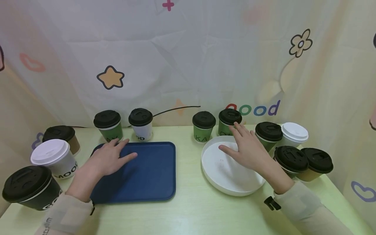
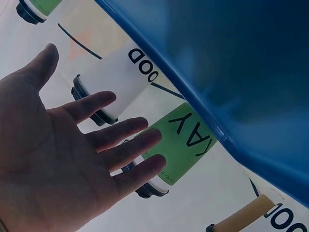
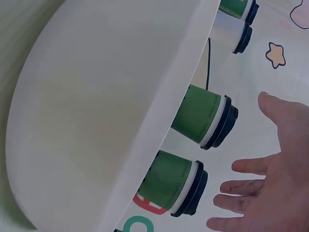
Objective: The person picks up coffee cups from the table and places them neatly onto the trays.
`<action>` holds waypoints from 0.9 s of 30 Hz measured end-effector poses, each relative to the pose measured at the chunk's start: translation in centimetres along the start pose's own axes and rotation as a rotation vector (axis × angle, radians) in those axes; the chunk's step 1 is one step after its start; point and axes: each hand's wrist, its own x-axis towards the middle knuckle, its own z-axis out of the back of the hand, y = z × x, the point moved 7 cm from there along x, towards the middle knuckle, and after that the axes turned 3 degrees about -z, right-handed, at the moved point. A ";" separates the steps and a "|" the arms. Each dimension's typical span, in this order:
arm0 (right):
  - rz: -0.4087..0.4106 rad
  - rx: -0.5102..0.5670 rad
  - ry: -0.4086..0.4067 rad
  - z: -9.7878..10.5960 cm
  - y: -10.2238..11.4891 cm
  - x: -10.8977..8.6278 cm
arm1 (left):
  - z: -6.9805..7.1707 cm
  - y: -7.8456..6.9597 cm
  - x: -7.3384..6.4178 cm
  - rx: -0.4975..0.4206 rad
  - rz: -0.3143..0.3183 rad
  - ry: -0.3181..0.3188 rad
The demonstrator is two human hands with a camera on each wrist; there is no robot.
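Hovering, left hand (image 1: 109, 159) over blue rectangular tray (image 1: 154, 174), right hand (image 1: 249, 150) over round white tray (image 1: 223, 169), fingers spread wide, black-lidded green cups (image 1: 203, 132) on far side.

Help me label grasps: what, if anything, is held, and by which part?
Nothing: the left hand hovers empty over the navy tray, the right hand over the round white tray.

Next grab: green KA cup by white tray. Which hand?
Likely right: the right hand is above the white tray, fingers spread, near the KA cup; the left hand is farther off, over the blue tray.
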 end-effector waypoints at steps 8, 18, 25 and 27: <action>0.130 0.013 -0.047 -0.5 2.4 0.0 | -0.9 -0.5 0.1 -0.068 -0.041 0.081; 0.257 0.020 -0.047 -1.6 6.3 -0.2 | -1.9 -1.3 0.1 -0.082 -0.104 0.135; 0.303 -0.010 -0.003 -3.4 9.1 -0.5 | -2.9 -2.2 0.2 -0.105 -0.146 0.197; 0.327 -0.026 0.022 -4.0 10.0 -0.6 | -3.2 -2.3 0.3 -0.104 -0.151 0.214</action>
